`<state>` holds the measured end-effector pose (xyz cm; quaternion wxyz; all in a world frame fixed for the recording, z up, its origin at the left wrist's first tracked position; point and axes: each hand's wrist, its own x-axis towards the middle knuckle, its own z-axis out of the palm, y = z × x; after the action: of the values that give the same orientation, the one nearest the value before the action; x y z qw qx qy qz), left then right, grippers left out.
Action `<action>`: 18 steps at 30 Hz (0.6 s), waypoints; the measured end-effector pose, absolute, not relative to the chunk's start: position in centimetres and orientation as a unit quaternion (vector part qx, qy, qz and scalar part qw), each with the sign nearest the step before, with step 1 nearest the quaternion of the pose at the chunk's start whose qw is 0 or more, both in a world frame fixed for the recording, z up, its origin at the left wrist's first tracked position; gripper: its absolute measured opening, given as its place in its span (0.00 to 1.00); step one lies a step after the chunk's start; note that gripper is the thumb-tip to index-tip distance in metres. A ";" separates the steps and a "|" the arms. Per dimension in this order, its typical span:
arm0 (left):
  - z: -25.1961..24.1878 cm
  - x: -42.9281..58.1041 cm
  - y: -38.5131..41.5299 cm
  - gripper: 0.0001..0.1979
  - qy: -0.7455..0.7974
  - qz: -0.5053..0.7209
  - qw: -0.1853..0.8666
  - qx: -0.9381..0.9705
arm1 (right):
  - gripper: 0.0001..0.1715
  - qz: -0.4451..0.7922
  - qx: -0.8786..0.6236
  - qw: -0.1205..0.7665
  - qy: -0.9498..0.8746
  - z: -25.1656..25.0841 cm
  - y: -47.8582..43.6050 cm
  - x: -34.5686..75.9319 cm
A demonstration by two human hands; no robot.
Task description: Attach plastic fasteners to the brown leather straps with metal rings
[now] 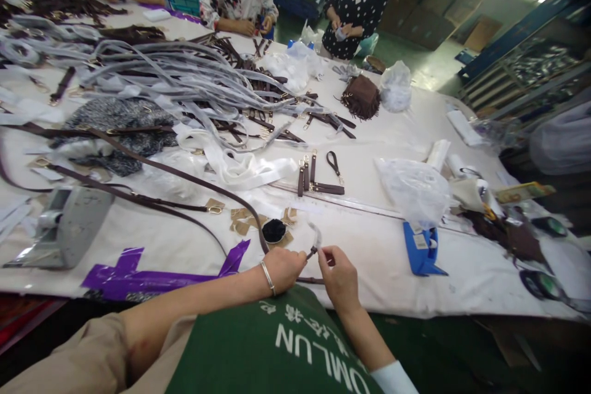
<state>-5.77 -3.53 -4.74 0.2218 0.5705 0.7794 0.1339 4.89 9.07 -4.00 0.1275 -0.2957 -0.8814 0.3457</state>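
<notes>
My left hand, with a silver bangle at the wrist, is closed around a long dark brown strap near its end. That strap runs back across the table to the left. A short dark end with a translucent plastic strip sticks up between my hands. My right hand pinches with thumb and forefinger right beside this end; what lies between the fingertips is too small to make out. Just beyond my left hand are a round black pad and brown paper scraps.
A grey tape dispenser and purple tape lie left; a blue dispenser stands right. Short brown straps lie ahead, with a heap of plastic-wrapped straps behind. A fringed brown pouch sits farther back. Three people work across the table.
</notes>
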 end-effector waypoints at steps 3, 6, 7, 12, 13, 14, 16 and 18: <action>-4.9 -5.5 -3.4 0.10 0.769 0.114 0.213 0.592 | 0.09 0.347 -0.274 0.119 -0.889 -3.9 8.5 4.6; -4.9 -5.8 -3.1 0.11 0.779 0.163 0.241 0.555 | 0.10 0.362 -0.268 0.129 -0.883 -4.3 8.7 4.9; -5.0 -6.0 -2.9 0.13 0.777 0.214 0.276 0.525 | 0.11 0.373 -0.277 0.131 -0.876 -4.5 8.8 5.2; -5.9 -6.4 -2.4 0.23 0.555 0.543 0.578 0.250 | 0.15 0.536 -0.372 0.105 -0.750 -5.5 8.7 5.8; -6.1 -6.4 -2.4 0.24 0.515 0.570 0.603 0.216 | 0.16 0.569 -0.382 0.097 -0.722 -5.4 8.6 5.8; -6.2 -6.4 -2.5 0.24 0.501 0.577 0.611 0.208 | 0.16 0.591 -0.383 0.093 -0.703 -5.3 8.5 5.7; -6.2 -6.3 -2.6 0.22 0.559 0.537 0.574 0.264 | 0.15 0.595 -0.371 0.097 -0.706 -5.0 8.3 5.5; -5.7 -6.3 -2.8 0.20 0.680 0.438 0.455 0.373 | 0.14 0.552 -0.357 0.099 -0.747 -4.7 8.2 5.5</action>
<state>-6.30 -2.83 -5.72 0.4547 0.3732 0.6801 0.4375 5.54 8.21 -4.72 0.0995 -0.3567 -0.7474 0.5516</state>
